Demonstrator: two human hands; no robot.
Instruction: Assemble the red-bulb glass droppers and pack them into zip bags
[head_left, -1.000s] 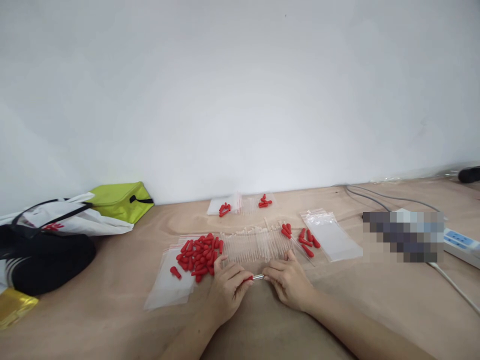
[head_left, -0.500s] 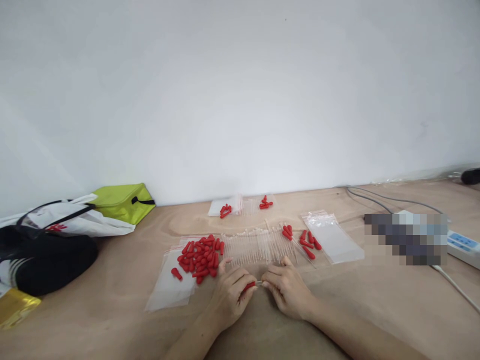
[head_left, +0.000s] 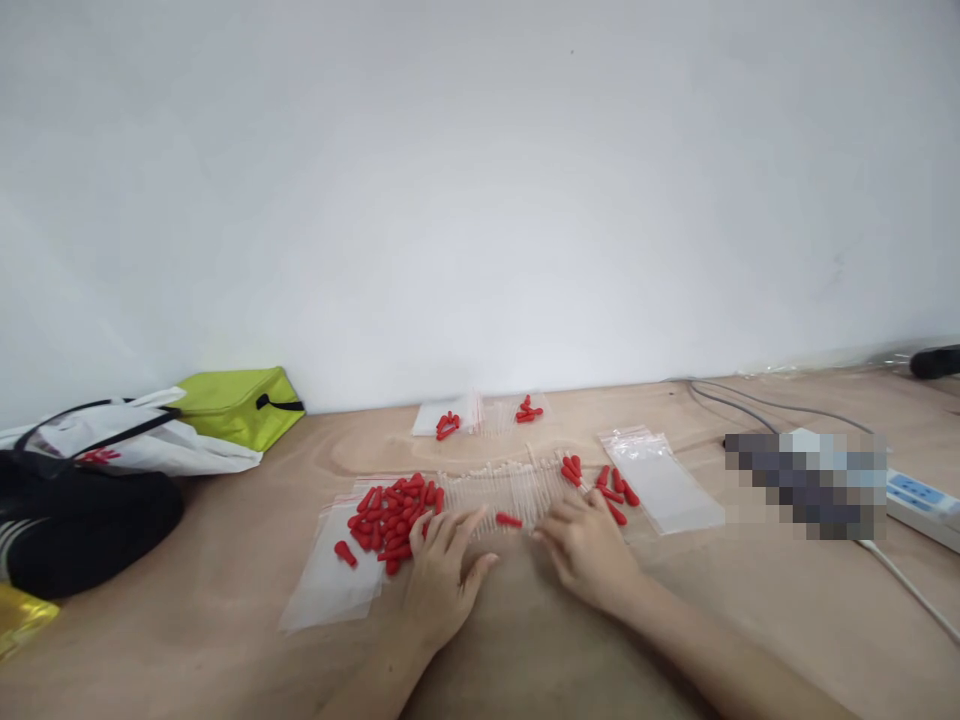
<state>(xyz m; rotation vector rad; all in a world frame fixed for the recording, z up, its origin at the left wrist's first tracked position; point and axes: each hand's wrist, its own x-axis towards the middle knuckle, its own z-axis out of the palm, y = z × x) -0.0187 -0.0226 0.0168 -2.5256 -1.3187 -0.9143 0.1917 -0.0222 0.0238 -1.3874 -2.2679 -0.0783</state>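
At the bottom centre of the frame, the bare tabletop (head_left: 517, 640) showed between two forearms. The left hand (head_left: 442, 575) was just left of centre, its fingers parted and gripping nothing, the thumb pointing right and the fingertips beside the heap of red bulbs (head_left: 394, 515). The right hand (head_left: 589, 555), right of centre, had its fingers bent and bunched; whether they pinched anything could not be told.

Between the hands, in the lower middle, the single red bulb (head_left: 509, 520) lay on its side, smooth and matte, fatter at its left end and narrowing to the right, at the near edge of the row of clear tubes (head_left: 480, 492). Those tubes were thin and see-through, lined up side by side. The heap was dense and jumbled, partly over the left clear bags (head_left: 330, 585).

At the tubes' right end sat a few red-capped tubes (head_left: 571, 469), with loose red bulbs (head_left: 630, 492) beside them, then the right clear bags (head_left: 667, 490). At lower left were a gold packet (head_left: 22, 612) and a black cap (head_left: 97, 535); at the right edge, a power strip (head_left: 919, 497). Farther back, a white bag (head_left: 202, 452) lay before a lime-green bag (head_left: 244, 405), and small red bulbs (head_left: 448, 425) rested near the pale wall (head_left: 525, 200)
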